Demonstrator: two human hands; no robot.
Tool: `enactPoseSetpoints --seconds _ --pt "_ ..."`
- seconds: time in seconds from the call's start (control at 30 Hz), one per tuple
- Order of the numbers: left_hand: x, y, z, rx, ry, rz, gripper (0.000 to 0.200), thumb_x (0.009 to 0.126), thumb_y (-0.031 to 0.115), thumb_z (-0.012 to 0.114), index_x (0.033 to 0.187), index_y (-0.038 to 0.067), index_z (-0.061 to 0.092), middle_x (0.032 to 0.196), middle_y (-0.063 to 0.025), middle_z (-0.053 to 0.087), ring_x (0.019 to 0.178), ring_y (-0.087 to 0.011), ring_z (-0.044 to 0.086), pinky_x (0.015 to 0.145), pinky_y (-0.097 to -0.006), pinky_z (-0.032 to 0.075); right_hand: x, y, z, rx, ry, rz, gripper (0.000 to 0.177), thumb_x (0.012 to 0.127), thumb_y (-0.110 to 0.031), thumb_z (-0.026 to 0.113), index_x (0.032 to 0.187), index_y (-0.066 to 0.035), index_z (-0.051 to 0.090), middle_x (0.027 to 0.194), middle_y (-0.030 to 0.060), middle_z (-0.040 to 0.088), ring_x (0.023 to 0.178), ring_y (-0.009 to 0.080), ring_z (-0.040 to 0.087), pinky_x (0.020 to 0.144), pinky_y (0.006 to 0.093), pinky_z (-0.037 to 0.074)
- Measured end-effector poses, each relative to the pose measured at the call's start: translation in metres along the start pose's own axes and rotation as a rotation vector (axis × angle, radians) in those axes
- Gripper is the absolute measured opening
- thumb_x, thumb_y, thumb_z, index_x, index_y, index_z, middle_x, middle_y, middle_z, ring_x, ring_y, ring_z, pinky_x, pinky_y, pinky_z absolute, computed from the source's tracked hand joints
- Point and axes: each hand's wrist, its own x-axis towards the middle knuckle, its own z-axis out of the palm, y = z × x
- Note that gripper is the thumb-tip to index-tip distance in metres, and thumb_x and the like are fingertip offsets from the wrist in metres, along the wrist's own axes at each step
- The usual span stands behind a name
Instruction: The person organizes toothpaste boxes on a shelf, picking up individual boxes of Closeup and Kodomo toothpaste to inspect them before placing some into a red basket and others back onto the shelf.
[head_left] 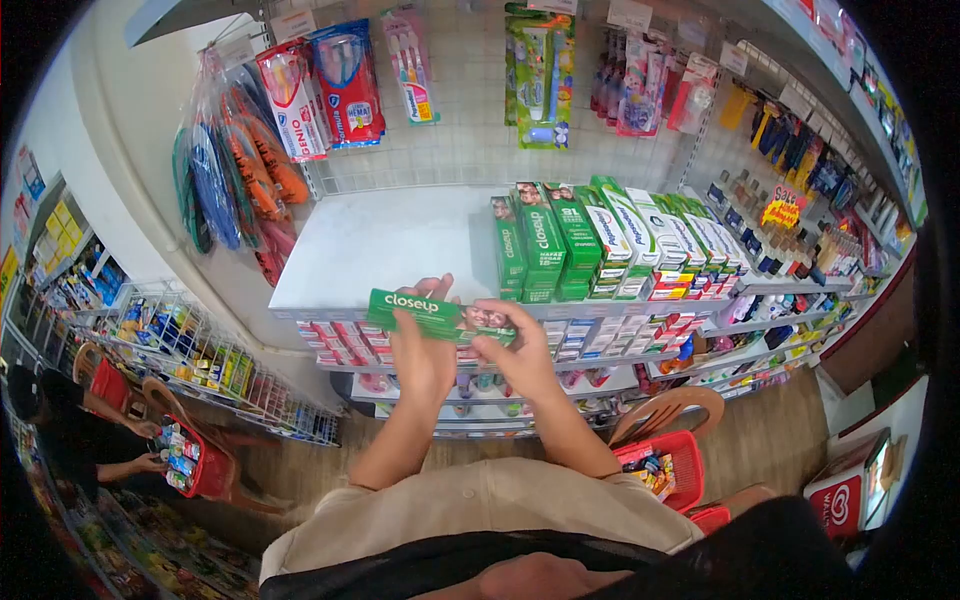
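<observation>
Between my two hands is a green Closeup toothpaste box [437, 318], its front turned up toward me, just ahead of the shelf's front edge. My left hand [425, 350] grips the box near its left half, with the thumb on the front and fingers behind. My right hand [515, 350] closes on the box's right end. Behind it, to the right, upright green Closeup boxes [542, 240] stand in rows on the white shelf [390, 235]. White and green Pepsodent boxes [625, 235] stand beside them.
Toothbrush packs [345, 85] hang on the back panel above. Bagged sandals [235, 160] hang at the left. Small boxes [590, 338] fill the shelf below. A red basket [680, 470] of goods is at lower right; another person [70, 430] handles items by a red basket [210, 470] at left.
</observation>
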Motion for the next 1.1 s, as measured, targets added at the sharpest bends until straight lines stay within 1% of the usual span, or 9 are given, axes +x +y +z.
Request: enactPoseSetpoints --seconds 0.1,0.17,0.2,0.43,0.63,0.7,0.87,0.97,1.1 --pt "-0.006 0.022 -0.019 0.073 -0.183 -0.016 0.043 0.097 0.034 0.062 0.127 0.006 0.05 0.125 -0.0084 0.056 0.121 -0.0262 0.054 0.096 -0.038 0.05 -0.001 -0.003 -0.008 0.136 0.13 -0.072 0.041 0.088 -0.001 0.07 0.126 -0.002 0.054 0.12 0.0103 0.057 0.098 0.0173 0.064 0.071 0.0282 0.06" --pt "-0.011 0.044 -0.04 0.596 -0.203 -0.11 0.041 0.092 0.009 0.066 0.129 -0.003 0.052 0.119 -0.0095 0.06 0.116 -0.0209 0.057 0.098 -0.0349 0.047 0.0 0.002 -0.019 0.146 0.137 -0.099 0.037 0.088 0.001 0.069 0.122 -0.001 0.055 0.12 0.0099 0.055 0.103 0.0195 0.063 0.073 0.0306 0.062" --pt "-0.013 0.05 -0.035 0.518 -0.17 -0.094 0.044 0.084 -0.002 0.069 0.127 -0.005 0.056 0.114 -0.0099 0.063 0.108 -0.0195 0.06 0.093 -0.0321 0.049 0.0 0.001 -0.021 0.146 0.147 -0.152 0.038 0.087 0.001 0.07 0.123 -0.001 0.054 0.122 0.0103 0.053 0.105 0.0198 0.062 0.073 0.0307 0.062" --pt "-0.021 0.083 -0.043 0.668 -0.23 -0.015 0.048 0.079 0.001 0.077 0.122 -0.006 0.058 0.113 -0.0119 0.063 0.103 -0.0186 0.062 0.089 -0.0312 0.052 0.002 0.001 -0.018 0.065 0.094 -0.262 0.043 0.087 0.003 0.069 0.127 0.001 0.052 0.126 0.0115 0.051 0.109 0.0202 0.06 0.082 0.0293 0.058" --pt "-0.016 0.076 -0.053 0.688 -0.027 0.251 0.042 0.08 -0.002 0.076 0.117 -0.005 0.058 0.112 -0.0129 0.063 0.106 -0.0205 0.062 0.093 -0.0335 0.052 -0.004 -0.009 -0.015 0.186 0.234 -0.205 0.047 0.089 0.006 0.064 0.133 0.002 0.05 0.141 0.017 0.048 0.114 0.0277 0.063 0.093 0.0331 0.053" --pt "-0.01 0.065 -0.043 0.688 0.068 0.396 0.04 0.081 -0.009 0.071 0.117 -0.004 0.055 0.113 -0.0136 0.063 0.109 -0.0221 0.062 0.092 -0.0331 0.053 -0.009 -0.003 -0.024 0.16 0.236 -0.212 0.045 0.09 0.006 0.063 0.133 0.002 0.051 0.142 0.0182 0.047 0.115 0.0291 0.063 0.095 0.0343 0.052" --pt "-0.004 0.007 -0.001 0.754 0.13 0.388 0.042 0.082 -0.014 0.067 0.119 -0.004 0.051 0.114 -0.0177 0.063 0.11 -0.0235 0.063 0.091 -0.0319 0.054 -0.024 0.004 -0.04 0.061 0.2 -0.235 0.036 0.092 0.002 0.061 0.128 0.003 0.055 0.14 0.0205 0.049 0.113 0.0327 0.064 0.099 0.0426 0.05" --pt "0.008 -0.036 0.008 0.665 0.147 0.408 0.043 0.081 -0.013 0.07 0.119 -0.004 0.05 0.113 -0.0208 0.062 0.107 -0.0233 0.065 0.089 -0.0309 0.055 -0.032 0.004 -0.048 0.013 0.161 -0.217 0.035 0.092 0.003 0.061 0.126 0.003 0.055 0.139 0.0193 0.05 0.113 0.0328 0.064 0.1 0.0421 0.049" --pt "0.023 -0.069 0.018 0.704 0.172 0.398 0.041 0.08 -0.011 0.073 0.115 -0.006 0.053 0.108 -0.0162 0.063 0.098 -0.021 0.067 0.081 -0.0277 0.057 -0.041 0.007 -0.066 -0.042 0.121 -0.237 0.034 0.09 0.007 0.059 0.125 0.003 0.056 0.137 0.0174 0.05 0.115 0.031 0.063 0.098 0.0392 0.05"
